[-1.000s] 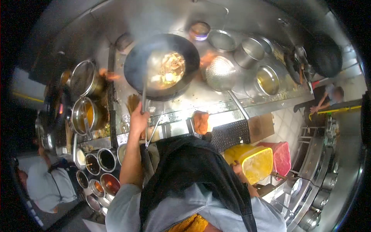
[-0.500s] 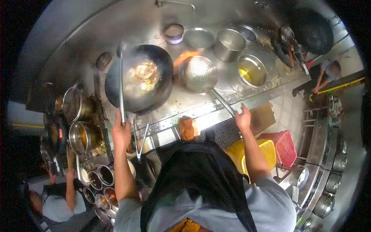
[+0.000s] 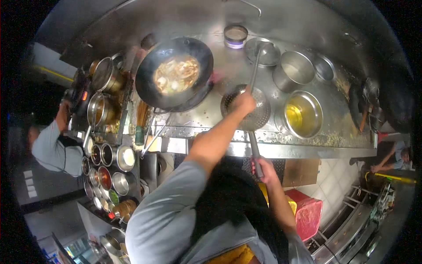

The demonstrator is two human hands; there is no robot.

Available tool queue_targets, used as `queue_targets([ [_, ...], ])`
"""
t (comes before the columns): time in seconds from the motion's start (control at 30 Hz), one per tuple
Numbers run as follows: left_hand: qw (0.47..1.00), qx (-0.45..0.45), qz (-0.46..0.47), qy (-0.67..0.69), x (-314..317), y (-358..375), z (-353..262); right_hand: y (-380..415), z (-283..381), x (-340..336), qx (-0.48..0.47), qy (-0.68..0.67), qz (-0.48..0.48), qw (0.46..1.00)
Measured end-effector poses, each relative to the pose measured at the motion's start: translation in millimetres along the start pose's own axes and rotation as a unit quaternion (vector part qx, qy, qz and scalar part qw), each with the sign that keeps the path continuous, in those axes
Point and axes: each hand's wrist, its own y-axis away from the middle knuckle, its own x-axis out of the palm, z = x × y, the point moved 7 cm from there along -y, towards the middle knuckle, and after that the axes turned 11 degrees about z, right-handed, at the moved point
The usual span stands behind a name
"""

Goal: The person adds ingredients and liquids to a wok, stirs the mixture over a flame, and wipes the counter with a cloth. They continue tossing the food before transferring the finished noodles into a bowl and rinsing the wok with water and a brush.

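My left hand is closed round the handle of a ladle, reaching across over the skimmer. The ladle's bowl overlaps a round steel pan at the back of the counter. With my right hand I grip the grey handle of the perforated skimmer, whose round head lies below my left forearm and hand. To the left, a black wok holds sliced, pale and brown food with some steam over it.
A steel pot and a bowl of yellow oil stand to the right. A bamboo brush and tongs lie left of centre, near several seasoning pots. A person works at far left, another at far right.
My left hand has swung the ladle from over the wok rightward to the pan at the back. My right hand now grips the skimmer's handle. The flame beside the wok no longer shows.
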Motion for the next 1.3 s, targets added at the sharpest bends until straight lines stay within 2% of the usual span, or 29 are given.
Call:
queue_targets([
  [0.07, 0.996, 0.018, -0.069, -0.06, 39.3, -77.1, -10.5, 18.6, 0.2, -9.8, 0.034, -0.035, 0.005, 0.999],
  [0.1, 0.996, 0.018, -0.07, -0.06, 48.8, -98.3, -18.8, 26.5, 7.5, -6.2, 0.029, -0.06, 0.03, 0.997],
  [0.13, 0.967, 0.014, 0.048, 0.25, 66.9, -108.9, -22.8, 28.0, 6.5, -13.7, 0.03, -0.059, 0.032, 0.997],
  [0.17, 0.832, 0.011, 0.158, 0.532, 86.0, -110.6, -32.4, 27.1, 5.5, -22.8, 0.011, -0.049, 0.029, 0.998],
  [0.2, 0.833, 0.012, 0.154, 0.531, 83.8, -111.2, -31.9, 25.1, 6.1, -28.9, -0.008, -0.04, 0.028, 0.999],
  [0.23, 0.691, 0.02, 0.225, 0.687, 78.0, -93.3, -46.8, 23.0, 5.8, -32.3, -0.009, -0.038, 0.033, 0.999],
  [0.27, 0.514, 0.029, 0.285, 0.808, 70.5, -77.2, -59.8, 21.1, 8.4, -33.4, -0.019, -0.053, 0.043, 0.998],
  [0.33, 0.543, 0.025, 0.261, 0.798, 56.7, -50.9, -49.1, 16.3, 17.9, -31.6, -0.023, -0.062, 0.062, 0.996],
  [0.4, 0.57, 0.026, 0.232, 0.788, 41.3, -12.1, -40.9, 9.9, 26.1, -23.5, 0.028, -0.107, 0.085, 0.99],
  [0.47, 0.8, 0.033, 0.088, 0.592, 9.6, 29.5, -29.7, 0.5, 38.3, -18.6, 0.035, -0.105, 0.099, 0.989],
  [0.5, 0.899, 0.037, 0.059, 0.432, 7.6, 22.4, -10.0, -4.3, 43.9, -17.0, 0.036, -0.108, 0.105, 0.988],
  [0.53, 0.898, 0.037, 0.047, 0.436, 6.6, 24.0, 7.0, -9.1, 46.0, -18.2, 0.042, -0.099, 0.113, 0.988],
  [0.6, 0.974, 0.09, -0.059, 0.198, -10.5, 47.9, 26.5, -21.0, 49.6, -24.8, 0.038, -0.084, 0.105, 0.99],
  [0.63, 0.979, 0.104, -0.092, 0.146, -19.2, 72.0, 35.0, -22.9, 48.5, -24.4, 0.031, -0.066, 0.106, 0.992],
  [0.7, 0.992, 0.048, -0.117, 0.018, -29.6, 118.6, 54.5, -25.0, 41.9, -24.6, 0.033, -0.053, 0.093, 0.994],
  [0.77, 0.997, 0.008, -0.071, 0.008, -39.7, 174.0, 63.0, -25.5, 35.8, -26.4, 0.028, -0.039, 0.083, 0.995],
  [0.83, 0.997, -0.08, 0.011, 0.006, -44.3, 230.5, 73.8, -25.2, 29.6, -29.5, 0.014, -0.01, 0.079, 0.997],
  [0.87, 0.996, -0.087, 0.004, 0.013, -31.9, 242.3, 96.1, -24.6, 27.2, -29.7, 0.003, 0.019, 0.075, 0.997],
  [0.93, 0.968, 0.14, -0.205, -0.032, -30.3, 279.5, 124.9, -27.5, 18.7, -34.2, 0.005, 0.037, 0.07, 0.997],
  [0.97, 0.97, 0.14, -0.194, 0.034, -35.3, 305.4, 131.6, -29.9, 13.8, -37.8, -0.002, 0.043, 0.055, 0.998],
  [1.0, 0.983, 0.053, -0.16, 0.071, -40.6, 327.9, 141.7, -32.1, 10.7, -40.4, -0.012, 0.067, 0.04, 0.997],
  [1.07, 0.993, -0.056, -0.094, 0.037, -39.2, 351.9, 188.0, -37.7, 6.8, -47.4, -0.04, 0.125, 0.046, 0.99],
  [1.1, 0.992, -0.062, -0.1, 0.044, -41.9, 369.0, 202.0, -52.2, -0.5, -72.7, -0.034, 0.132, 0.051, 0.989],
  [1.13, 0.992, -0.06, -0.084, 0.069, -42.7, 390.1, 216.8, -72.7, 4.5, -115.6, -0.117, 0.28, -0.049, 0.952],
  [1.17, 0.992, -0.057, -0.068, 0.092, -45.0, 410.6, 233.4, -80.9, 9.5, -126.6, -0.201, 0.413, -0.146, 0.876],
  [1.2, 0.991, -0.059, -0.071, 0.092, -48.1, 433.1, 252.5, -69.7, 4.8, -96.0, -0.201, 0.414, -0.141, 0.876],
  [1.23, 0.989, -0.031, -0.095, 0.107, -52.0, 458.2, 268.2, -24.0, 24.8, -40.2, -0.303, 0.529, -0.255, 0.751],
  [1.27, 0.985, -0.001, -0.117, 0.123, -53.7, 483.3, 283.5, 13.9, 31.7, 20.5, -0.389, 0.617, -0.356, 0.584],
  [1.3, 0.985, 0.0, -0.115, 0.126, -51.7, 507.2, 300.4, 10.5, 22.0, 46.6, -0.387, 0.619, -0.358, 0.582],
])
